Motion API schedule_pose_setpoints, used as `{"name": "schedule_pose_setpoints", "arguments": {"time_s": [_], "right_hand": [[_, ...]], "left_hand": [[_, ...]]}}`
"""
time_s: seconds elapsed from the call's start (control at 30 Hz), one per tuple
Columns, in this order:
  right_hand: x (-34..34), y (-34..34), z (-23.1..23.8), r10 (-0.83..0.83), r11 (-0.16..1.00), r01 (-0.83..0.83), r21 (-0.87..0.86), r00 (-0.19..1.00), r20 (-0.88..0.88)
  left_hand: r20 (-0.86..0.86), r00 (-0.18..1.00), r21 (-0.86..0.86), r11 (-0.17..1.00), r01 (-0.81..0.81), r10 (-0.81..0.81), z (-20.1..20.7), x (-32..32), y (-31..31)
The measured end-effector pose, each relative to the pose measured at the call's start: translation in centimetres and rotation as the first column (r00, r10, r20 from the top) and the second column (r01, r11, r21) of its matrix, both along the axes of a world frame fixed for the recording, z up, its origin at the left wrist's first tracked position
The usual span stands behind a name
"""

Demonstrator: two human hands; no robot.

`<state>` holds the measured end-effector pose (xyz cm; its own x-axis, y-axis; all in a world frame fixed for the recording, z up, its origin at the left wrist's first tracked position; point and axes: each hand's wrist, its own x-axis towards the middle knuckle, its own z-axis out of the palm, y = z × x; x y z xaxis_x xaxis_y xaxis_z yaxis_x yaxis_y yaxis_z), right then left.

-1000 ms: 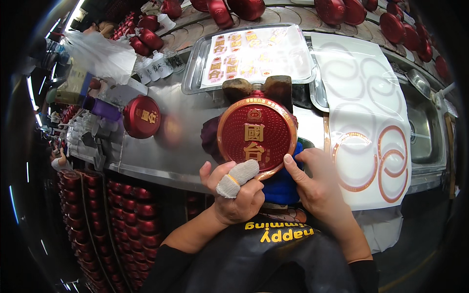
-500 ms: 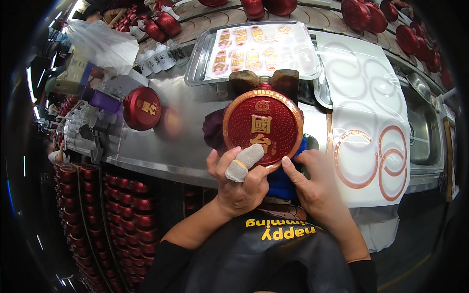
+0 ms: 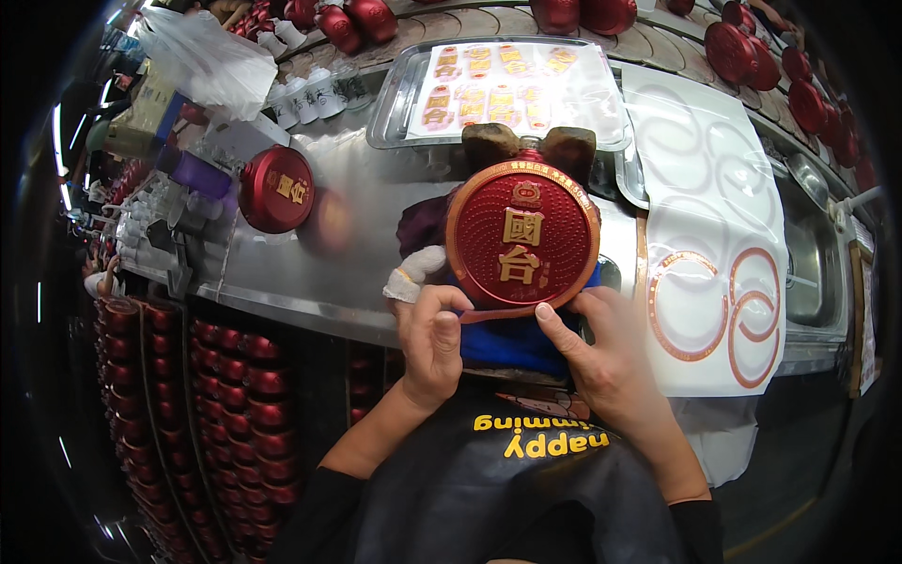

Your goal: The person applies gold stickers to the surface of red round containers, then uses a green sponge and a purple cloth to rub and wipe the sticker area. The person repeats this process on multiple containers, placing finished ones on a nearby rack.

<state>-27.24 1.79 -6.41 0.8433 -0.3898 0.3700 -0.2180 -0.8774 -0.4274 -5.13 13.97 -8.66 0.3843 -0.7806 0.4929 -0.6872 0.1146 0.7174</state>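
A round, flat red bottle [image 3: 554, 249] with raised gold characters lies propped face-up in front of me, its neck end between two dark brown blocks [image 3: 567, 155]. An orange-gold ring decal [image 3: 484, 315] runs along its rim; at the lower left a loose end stands off the edge. My left hand [image 3: 430, 343] is closed, pinching that loose end between thumb and fingers, with a white cloth cot on one finger. My right hand [image 3: 601, 357] grips the bottle's lower right edge, thumb pressed on the rim, other fingers partly hidden. Blue cloth [image 3: 507, 346] lies beneath the bottle.
A metal tray [image 3: 385, 117] holding a sheet of gold-character decals stands behind. On the right, a white backing sheet [image 3: 691, 376] carries more ring decals, beside a sink [image 3: 816, 249]. Another red bottle [image 3: 276, 190] sits left. Racks of red bottles [image 3: 240, 414] stand below the bench.
My left hand has moved from the bottle's lower front out to its lower left, pulling the decal's end away from the rim. My right thumb stays on the edge. The view has shifted slightly.
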Motion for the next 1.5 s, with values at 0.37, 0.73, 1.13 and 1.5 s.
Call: {"name": "schedule_pose_setpoints", "arguments": {"time_s": [0.37,0.73,1.13,1.5], "right_hand": [[0.5,0.7,0.6,-0.023,0.999,0.021,-0.031,0.997,-0.073],[1.0,1.1,0.4,-0.055,0.998,0.055,-0.019,0.998,-0.043],[1.4,1.4,0.6,-0.064,0.998,0.063,-0.027,0.997,-0.036],[1.4,1.3,0.2,-0.07,0.997,0.068,-0.046,0.997,-0.027]], "left_hand": [[0.0,0.999,-0.016,0.999,-0.035,0.035,0.4,-0.2,-0.7],[-0.019,0.996,-0.065,0.994,-0.093,0.092,-0.4,-0.2,-1.3],[-0.047,0.993,-0.089,0.99,-0.112,0.108,-0.8,0.1,-1.5],[-0.286,0.958,-0.084,0.995,-0.053,0.027,-3.2,0.0,-2.1]]}}
